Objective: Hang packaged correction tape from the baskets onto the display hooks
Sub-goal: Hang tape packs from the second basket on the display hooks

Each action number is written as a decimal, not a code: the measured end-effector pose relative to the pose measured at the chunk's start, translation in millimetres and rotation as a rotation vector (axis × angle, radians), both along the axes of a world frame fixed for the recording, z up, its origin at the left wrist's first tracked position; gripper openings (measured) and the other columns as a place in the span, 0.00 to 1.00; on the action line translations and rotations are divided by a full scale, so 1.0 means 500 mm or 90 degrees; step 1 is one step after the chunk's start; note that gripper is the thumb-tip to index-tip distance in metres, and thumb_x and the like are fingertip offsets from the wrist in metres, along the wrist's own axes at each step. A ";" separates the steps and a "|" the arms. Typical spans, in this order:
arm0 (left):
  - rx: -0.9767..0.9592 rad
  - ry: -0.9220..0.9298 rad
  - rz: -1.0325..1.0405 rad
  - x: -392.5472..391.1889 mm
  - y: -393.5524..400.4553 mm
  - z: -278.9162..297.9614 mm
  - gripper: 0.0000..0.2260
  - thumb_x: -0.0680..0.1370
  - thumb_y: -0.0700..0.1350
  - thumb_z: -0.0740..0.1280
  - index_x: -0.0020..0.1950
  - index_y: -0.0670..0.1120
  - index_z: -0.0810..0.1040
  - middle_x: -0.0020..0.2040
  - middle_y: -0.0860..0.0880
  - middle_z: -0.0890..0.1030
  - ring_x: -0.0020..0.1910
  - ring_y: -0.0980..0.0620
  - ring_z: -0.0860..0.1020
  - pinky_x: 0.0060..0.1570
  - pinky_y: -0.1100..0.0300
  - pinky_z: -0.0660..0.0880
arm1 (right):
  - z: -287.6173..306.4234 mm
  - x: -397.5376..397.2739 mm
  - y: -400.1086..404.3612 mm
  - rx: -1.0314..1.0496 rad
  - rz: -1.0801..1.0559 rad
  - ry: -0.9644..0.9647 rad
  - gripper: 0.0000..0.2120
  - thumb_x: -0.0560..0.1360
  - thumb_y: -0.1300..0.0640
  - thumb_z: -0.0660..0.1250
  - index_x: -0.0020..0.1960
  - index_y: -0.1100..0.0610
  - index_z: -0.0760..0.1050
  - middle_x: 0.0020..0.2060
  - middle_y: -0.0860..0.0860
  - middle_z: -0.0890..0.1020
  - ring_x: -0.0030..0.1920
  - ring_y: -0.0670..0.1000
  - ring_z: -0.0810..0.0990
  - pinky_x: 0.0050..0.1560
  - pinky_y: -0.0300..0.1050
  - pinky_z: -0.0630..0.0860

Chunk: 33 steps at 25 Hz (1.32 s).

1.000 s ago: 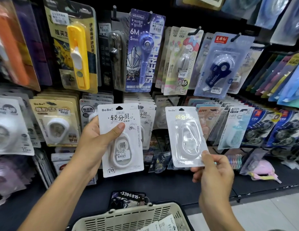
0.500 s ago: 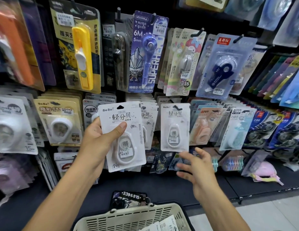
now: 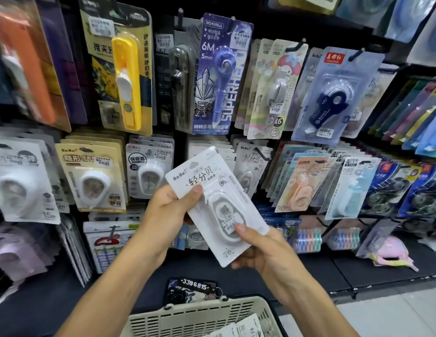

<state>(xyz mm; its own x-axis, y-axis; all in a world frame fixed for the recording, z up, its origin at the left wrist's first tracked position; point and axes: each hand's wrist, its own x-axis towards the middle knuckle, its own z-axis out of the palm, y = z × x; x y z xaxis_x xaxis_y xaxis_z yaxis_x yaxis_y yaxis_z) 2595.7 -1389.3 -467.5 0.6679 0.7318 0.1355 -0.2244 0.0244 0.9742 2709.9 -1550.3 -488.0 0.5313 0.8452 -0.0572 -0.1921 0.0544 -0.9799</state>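
Gripping the upper left edge of a tilted white correction tape pack [image 3: 213, 203] with left hand [image 3: 168, 215], thumb pressed on its front; pinching the lower right end with right hand [image 3: 258, 249]; held before the display hooks [image 3: 262, 152], above the near basket [image 3: 199, 314]

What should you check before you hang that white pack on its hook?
1. Pack held firmly: ok, left hand and right hand both grip the white correction tape pack.
2. Pack upright: not ok, tilted.
3. Hang hole visible: ok, at its top edge.
4. Matching hook found: ok, same packs hang right behind.
5. Room on hook: cannot tell.
6. More packs in basket: ok.
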 end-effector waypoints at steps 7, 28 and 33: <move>0.476 0.212 0.053 0.022 0.021 0.003 0.23 0.82 0.57 0.64 0.76 0.61 0.65 0.74 0.68 0.64 0.71 0.68 0.64 0.72 0.57 0.64 | -0.006 0.055 -0.028 0.038 -0.287 -0.096 0.05 0.77 0.59 0.70 0.43 0.57 0.75 0.31 0.58 0.81 0.25 0.53 0.76 0.21 0.41 0.72; 0.597 0.428 -0.031 -0.010 0.015 -0.141 0.23 0.80 0.56 0.64 0.75 0.55 0.69 0.73 0.52 0.72 0.71 0.47 0.70 0.68 0.47 0.70 | -0.090 0.133 0.043 -0.203 -0.238 -0.003 0.10 0.80 0.66 0.66 0.59 0.56 0.76 0.53 0.55 0.83 0.45 0.53 0.83 0.38 0.45 0.82; 0.517 0.880 -0.547 -0.075 -0.010 -0.391 0.22 0.80 0.52 0.67 0.74 0.52 0.71 0.68 0.48 0.76 0.65 0.46 0.75 0.64 0.53 0.73 | -0.414 0.016 -0.076 -0.618 0.136 -0.193 0.11 0.79 0.60 0.68 0.61 0.59 0.78 0.60 0.59 0.82 0.49 0.54 0.82 0.42 0.43 0.77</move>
<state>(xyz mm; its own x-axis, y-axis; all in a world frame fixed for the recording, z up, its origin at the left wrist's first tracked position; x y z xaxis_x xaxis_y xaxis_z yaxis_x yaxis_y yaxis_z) 2558.4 -1394.4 -663.0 0.7103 0.2045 -0.6736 0.4831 -0.8376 0.2551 2717.9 -1588.5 -694.9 0.4822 0.5847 -0.6524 0.1566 -0.7902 -0.5925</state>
